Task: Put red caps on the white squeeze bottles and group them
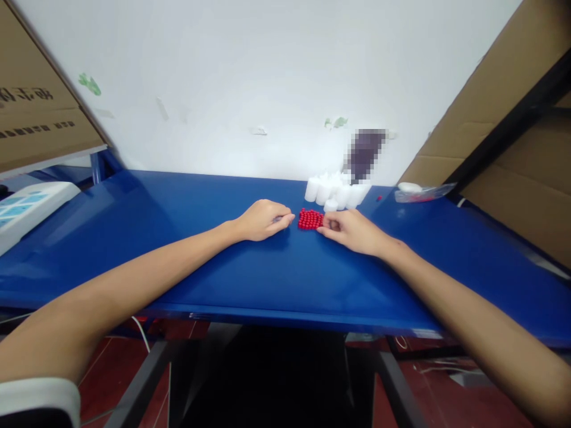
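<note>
Small shiny red bead-like pieces (308,219) lie packed in close rows on the blue table (250,273). Just left of them, with a small gap, is my left hand (266,220). Its fingers are curled and the thumb presses toward the forefinger; whatever may be in them is hidden. My right hand (350,230) rests at the right edge of the red rows, thumb and forefinger pinched and touching the outermost pieces. I cannot tell whether a piece is between those fingertips. Right behind the rows, several white bottles (321,190) stand grouped together.
A single red piece (379,198) lies right of the bottles. Further right is a clear plastic bag (426,194) with a white item by it. A white device with blue panels (31,208) sits far left. Cardboard (40,89) flanks the table, and a white wall (223,89) closes the back.
</note>
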The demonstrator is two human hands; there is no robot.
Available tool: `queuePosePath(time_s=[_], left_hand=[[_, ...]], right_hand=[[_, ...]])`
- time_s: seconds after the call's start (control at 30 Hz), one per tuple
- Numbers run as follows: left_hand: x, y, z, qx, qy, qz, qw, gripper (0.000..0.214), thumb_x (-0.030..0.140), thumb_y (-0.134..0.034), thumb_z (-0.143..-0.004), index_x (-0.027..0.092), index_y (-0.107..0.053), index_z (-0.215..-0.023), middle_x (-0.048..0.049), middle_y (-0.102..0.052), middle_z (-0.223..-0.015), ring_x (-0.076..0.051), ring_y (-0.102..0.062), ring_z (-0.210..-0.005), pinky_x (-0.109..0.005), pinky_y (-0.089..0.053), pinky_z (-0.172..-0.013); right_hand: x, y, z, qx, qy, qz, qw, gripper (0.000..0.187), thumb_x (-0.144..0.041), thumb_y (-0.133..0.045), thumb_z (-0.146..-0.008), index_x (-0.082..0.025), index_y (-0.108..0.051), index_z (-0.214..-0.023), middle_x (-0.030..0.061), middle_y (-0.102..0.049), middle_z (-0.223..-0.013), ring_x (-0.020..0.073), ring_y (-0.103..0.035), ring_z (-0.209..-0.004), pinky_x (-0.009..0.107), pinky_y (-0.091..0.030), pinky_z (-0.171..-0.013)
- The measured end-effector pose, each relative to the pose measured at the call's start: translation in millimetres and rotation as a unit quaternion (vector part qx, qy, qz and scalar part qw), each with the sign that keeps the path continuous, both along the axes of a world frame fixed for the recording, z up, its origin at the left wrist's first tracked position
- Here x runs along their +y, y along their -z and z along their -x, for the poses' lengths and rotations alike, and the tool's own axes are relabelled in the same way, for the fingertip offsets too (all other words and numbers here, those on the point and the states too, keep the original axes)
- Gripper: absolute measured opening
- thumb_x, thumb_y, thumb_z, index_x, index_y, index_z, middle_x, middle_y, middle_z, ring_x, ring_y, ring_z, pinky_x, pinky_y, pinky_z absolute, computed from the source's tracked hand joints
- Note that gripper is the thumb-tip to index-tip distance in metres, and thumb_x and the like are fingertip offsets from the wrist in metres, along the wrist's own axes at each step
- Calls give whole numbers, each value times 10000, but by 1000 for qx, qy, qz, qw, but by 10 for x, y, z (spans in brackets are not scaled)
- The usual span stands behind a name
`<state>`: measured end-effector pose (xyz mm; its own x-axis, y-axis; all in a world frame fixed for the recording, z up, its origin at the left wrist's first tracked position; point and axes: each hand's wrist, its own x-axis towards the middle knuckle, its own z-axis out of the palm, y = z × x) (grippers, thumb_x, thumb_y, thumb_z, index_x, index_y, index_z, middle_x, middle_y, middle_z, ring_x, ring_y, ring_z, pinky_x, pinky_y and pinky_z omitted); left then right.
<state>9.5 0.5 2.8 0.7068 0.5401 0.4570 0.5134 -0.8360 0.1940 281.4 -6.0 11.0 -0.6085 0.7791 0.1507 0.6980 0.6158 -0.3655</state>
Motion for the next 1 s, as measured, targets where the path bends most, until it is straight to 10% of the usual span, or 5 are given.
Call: queuePosePath(time_s=[0.33, 0.6, 1.0], left_hand=[[-91, -12, -48, -100, 28, 81, 991, 424, 402, -303, -1057, 160, -625, -927, -7, -628, -698, -125, -563, -613, -258, -427, -641], [-340, -11, -301, -181, 107, 193, 959, 354, 498, -276, -1054, 196, -400, -1191, 15, -560, -717, -127, -489, -586, -271, -422, -589], [-360, -7, -301, -194, 65, 248, 947, 409, 517, -298, -1053, 193, -465, -1237, 27, -561, -708, -101, -514, -579, -237, -444, -583]], right_hand=[[-261, -70, 144, 55, -61, -45, 996, 243, -279, -521, -921, -202, -490, -693, -23, -560, -594, 108, -488, -522, 260, -354, -565], [-479, -49, 295, 30, -155, -257, 953, 238, -204, -420, -965, -172, -651, -1013, 56, -710, -855, 127, -576, -615, 256, -398, -516], [-390, 8, 251, 135, -184, -357, 906, 258, -93, -552, -916, -193, -711, -1092, 47, -788, -1008, 165, -751, -854, 243, -574, -633]])
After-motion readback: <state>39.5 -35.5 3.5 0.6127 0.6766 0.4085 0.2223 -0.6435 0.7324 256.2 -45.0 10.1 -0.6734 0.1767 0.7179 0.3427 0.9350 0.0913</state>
